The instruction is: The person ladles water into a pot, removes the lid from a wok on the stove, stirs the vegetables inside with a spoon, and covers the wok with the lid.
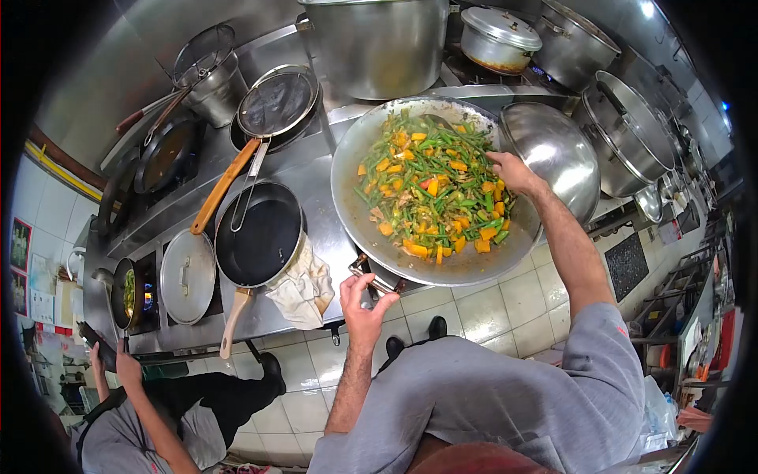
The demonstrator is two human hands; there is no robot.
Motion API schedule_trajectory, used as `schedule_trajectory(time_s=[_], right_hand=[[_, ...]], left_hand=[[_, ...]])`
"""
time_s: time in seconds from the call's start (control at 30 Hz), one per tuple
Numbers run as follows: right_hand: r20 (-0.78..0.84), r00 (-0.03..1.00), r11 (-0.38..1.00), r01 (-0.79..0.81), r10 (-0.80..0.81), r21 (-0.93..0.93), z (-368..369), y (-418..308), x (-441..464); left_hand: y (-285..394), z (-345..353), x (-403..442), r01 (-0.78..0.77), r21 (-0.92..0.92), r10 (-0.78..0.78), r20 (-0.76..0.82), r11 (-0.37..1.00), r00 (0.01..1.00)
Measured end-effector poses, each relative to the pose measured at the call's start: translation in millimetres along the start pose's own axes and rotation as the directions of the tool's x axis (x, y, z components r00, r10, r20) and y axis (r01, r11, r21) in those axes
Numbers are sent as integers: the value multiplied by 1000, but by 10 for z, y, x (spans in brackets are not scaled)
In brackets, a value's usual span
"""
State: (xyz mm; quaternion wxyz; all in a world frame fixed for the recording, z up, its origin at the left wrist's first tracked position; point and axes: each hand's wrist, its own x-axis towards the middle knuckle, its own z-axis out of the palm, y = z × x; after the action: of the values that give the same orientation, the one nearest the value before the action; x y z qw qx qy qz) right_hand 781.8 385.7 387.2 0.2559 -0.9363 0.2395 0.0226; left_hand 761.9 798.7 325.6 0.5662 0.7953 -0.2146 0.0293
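Observation:
A wide metal wok (347,189) stands before me, full of green beans and orange squash pieces (434,189). My right hand (513,172) is closed at the wok's right side, around the handle end of a ladle (439,122); the ladle's head lies at the far edge of the food and much of its handle is hidden. At the near left rim, my left hand (365,312) has its fingers and thumb curled about the wok's side handle (380,275).
Left of the wok are a black frying pan (257,233), a crumpled cloth (304,288), a flat lid (188,276) and a strainer (278,103). Large pots (379,47) stand behind; a domed lid (549,150) leans at right. A co-worker's hand (126,367) is at lower left by a small lit-burner pan (126,294).

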Motion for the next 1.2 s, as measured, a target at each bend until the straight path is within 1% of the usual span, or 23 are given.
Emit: schedule_trajectory(time_s=[0.07,0.1,0.2,0.23,0.3,0.33,0.37,0.43,0.47,0.53,0.57,0.63,0.7,0.77,0.8,0.83,0.87,0.9,0.97,1.0,1.07,1.17,1.2], right_hand=[[94,989,993,118,-118,1,22,-38,27],[99,988,992,123,-122,0,24,-101,17],[151,950,937,297,-272,-184,10,-235,-71],[146,952,938,293,-269,-183,-19,-248,-147],[200,969,937,202,-148,-286,-172,-523,-506],[138,949,891,313,-282,-330,-25,-195,-468],[134,951,891,309,-280,-333,-84,-233,-617],[196,967,860,235,-162,-453,-274,-394,-1044],[196,967,860,235,-161,-453,-345,-371,-1152],[27,956,863,275,-291,-423,-487,-246,-1292],[30,956,863,276,-291,-423,-504,-266,-1274],[-57,984,864,118,-167,-490,-542,-334,-1162],[-108,982,861,79,-153,-503,-375,-246,-889],[-214,974,831,-58,-75,-553,-215,-207,-624],[-211,974,831,-54,-77,-553,-227,-228,-573],[-93,992,929,-116,88,-352,-238,-256,-531],[62,973,967,-211,222,-145,-252,-301,-507],[64,974,967,-206,217,-148,-239,-276,-459],[192,971,987,-154,143,40,-139,-168,-383],[194,971,988,-152,142,37,-90,-141,-344],[315,945,911,-205,89,357,-44,-175,-332],[310,948,914,-186,70,361,-36,-340,-509],[311,950,910,-148,23,388,10,-206,-493]], left_hand=[[18,-14,7,5,1,-5,-5,1000,1000],[33,-15,21,-10,14,10,-8,1000,1000],[60,-19,19,-25,24,25,-14,999,1000],[67,-18,20,-29,19,30,-16,999,999],[64,-25,13,-34,12,34,-11,999,999],[64,-17,19,-35,4,35,-16,999,999],[68,-8,27,-38,0,38,-15,999,999],[71,-10,20,-33,-15,32,-23,999,999],[60,-11,19,-32,-15,32,-23,999,999],[32,-5,14,-35,-10,34,-20,999,999],[32,-7,9,-31,-10,31,-21,999,999],[37,-5,10,-23,-15,23,-15,1000,1000],[66,1,20,-21,-20,21,-24,1000,1000],[81,7,5,-14,-21,14,-30,1000,999],[86,18,-2,-17,-39,15,-42,999,999],[89,21,-12,-19,-55,16,-53,998,998],[76,26,-24,-6,-58,3,-50,998,999],[76,26,-18,-4,-58,1,-56,998,998],[78,27,-17,-6,-63,3,-48,998,999],[58,12,-5,-9,-38,7,-30,999,1000],[50,-2,24,-17,-36,16,-18,999,1000],[23,1,29,-44,-46,44,-5,998,999],[24,8,18,-34,-57,33,-13,998,999]])
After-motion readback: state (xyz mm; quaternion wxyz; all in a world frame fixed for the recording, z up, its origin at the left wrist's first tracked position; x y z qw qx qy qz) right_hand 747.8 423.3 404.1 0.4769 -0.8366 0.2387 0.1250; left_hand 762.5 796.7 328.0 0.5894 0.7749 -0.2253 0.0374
